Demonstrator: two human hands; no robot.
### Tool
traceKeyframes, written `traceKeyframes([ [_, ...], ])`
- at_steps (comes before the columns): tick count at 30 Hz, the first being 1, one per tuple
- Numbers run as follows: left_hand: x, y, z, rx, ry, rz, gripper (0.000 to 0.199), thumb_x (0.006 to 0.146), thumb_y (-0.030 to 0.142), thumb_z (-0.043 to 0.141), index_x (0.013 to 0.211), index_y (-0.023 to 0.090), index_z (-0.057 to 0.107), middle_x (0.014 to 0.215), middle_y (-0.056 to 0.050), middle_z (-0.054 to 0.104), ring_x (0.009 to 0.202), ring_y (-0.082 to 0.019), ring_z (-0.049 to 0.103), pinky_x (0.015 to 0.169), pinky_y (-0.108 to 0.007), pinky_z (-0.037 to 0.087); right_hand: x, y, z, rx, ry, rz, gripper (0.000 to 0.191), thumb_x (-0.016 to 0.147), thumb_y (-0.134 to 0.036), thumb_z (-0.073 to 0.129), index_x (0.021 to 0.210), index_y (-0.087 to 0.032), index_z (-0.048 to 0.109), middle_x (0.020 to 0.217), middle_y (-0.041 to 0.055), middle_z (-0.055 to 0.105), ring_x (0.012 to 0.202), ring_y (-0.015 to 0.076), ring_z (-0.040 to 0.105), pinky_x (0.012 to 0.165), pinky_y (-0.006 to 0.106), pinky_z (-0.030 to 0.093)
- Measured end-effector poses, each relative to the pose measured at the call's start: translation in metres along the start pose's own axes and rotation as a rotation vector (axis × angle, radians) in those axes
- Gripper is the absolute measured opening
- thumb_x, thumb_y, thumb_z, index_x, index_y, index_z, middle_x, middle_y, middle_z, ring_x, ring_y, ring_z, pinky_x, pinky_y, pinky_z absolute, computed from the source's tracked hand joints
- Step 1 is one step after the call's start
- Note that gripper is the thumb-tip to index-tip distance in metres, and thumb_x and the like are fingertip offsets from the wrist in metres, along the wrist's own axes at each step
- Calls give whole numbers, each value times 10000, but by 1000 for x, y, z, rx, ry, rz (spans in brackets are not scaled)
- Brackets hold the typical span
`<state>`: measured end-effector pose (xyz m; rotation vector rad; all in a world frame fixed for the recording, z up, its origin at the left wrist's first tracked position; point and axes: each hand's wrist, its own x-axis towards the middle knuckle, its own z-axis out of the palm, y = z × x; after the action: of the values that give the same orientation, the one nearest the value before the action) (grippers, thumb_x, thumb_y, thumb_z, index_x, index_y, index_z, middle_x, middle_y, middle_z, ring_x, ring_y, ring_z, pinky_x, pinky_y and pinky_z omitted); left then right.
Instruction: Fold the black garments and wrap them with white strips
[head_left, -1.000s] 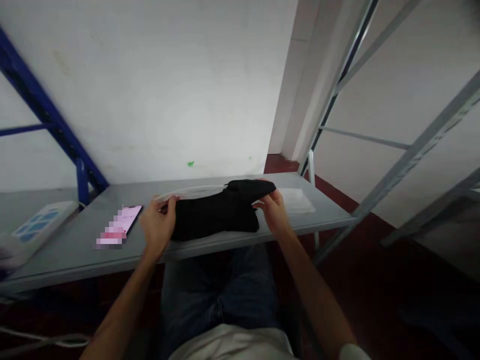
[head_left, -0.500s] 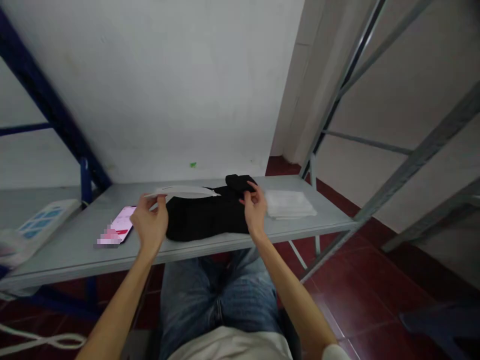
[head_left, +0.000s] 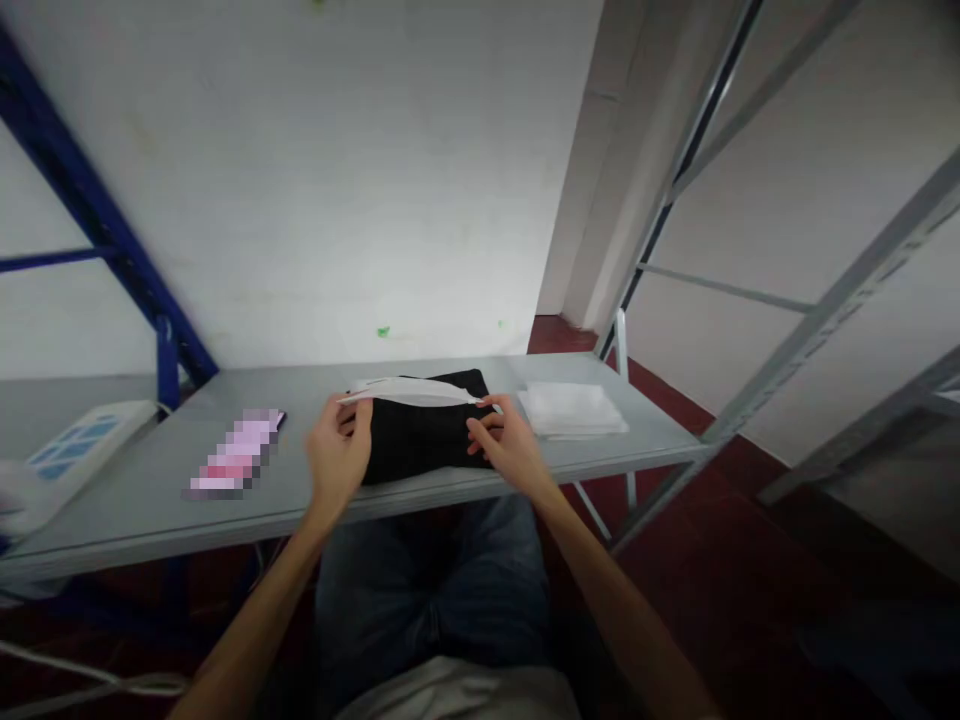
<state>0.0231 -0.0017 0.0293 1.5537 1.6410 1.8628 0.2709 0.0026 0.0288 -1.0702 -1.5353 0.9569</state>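
Note:
A folded black cloth item (head_left: 420,450) lies on the grey table in front of me. Just above it, a thin white sheet (head_left: 420,391) stretches between my hands, seen nearly edge-on; I cannot tell whether it is paper or plastic. The sheet's left end is pinched between the thumb and fingers of my left hand (head_left: 341,450). My right hand (head_left: 510,440) pinches its right end, with the lower fingers curled close over the black cloth. A stack of white, flat sheets or bags (head_left: 572,410) lies to the right of my right hand.
A phone (head_left: 236,455) with a blurred screen lies left of my left hand. Farther left is a white power strip (head_left: 90,445). The grey table (head_left: 300,380) stands against a wall, between blue posts (head_left: 97,200) and a grey metal frame (head_left: 675,190).
My right hand has let go of the black cloth and taken the white sheet's right end. The cloth's raised part now lies flat. My left hand has moved right with the sheet.

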Motion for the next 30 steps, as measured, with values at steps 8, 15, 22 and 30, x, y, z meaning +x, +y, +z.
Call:
traceKeyframes([
  [8, -7, -17, 15, 5, -323, 40, 398, 942, 519, 621, 1187, 209, 675, 1221, -114, 760, 1090, -249, 750, 875, -346, 641, 21, 17, -21, 121, -21, 39, 322, 923, -415, 541, 1153, -221, 655, 1045, 67, 764, 830, 164, 751, 580, 213, 541],
  [15, -4, -29, 10, 386, -215, 238, 686, 850, 336, 732, 1491, 228, 515, 1578, -165, 512, 1468, -370, 478, 1172, -577, 455, 22, 19, -24, -24, -64, 60, 392, 956, -305, 446, 1136, -202, 779, 962, 40, 705, 759, 126, 626, 585, 212, 456],
  [22, -33, 10, 25, 352, -339, 737, 318, 925, 314, 730, 1238, 292, 686, 1424, -77, 655, 1329, -298, 601, 1252, -617, 312, 7, 10, -7, -111, -214, -126, 364, 1006, -369, 529, 1265, -227, 740, 1046, 42, 736, 826, 162, 637, 811, 305, 527],
  [30, -44, 13, 32, 263, -200, 887, 140, 959, 226, 699, 1085, 281, 731, 1198, -39, 764, 1150, -235, 682, 1170, -542, 440, -6, 1, 11, -96, -218, -196, 346, 964, -302, 555, 1274, -206, 672, 874, 0, 687, 760, 158, 609, 758, 290, 499],
])
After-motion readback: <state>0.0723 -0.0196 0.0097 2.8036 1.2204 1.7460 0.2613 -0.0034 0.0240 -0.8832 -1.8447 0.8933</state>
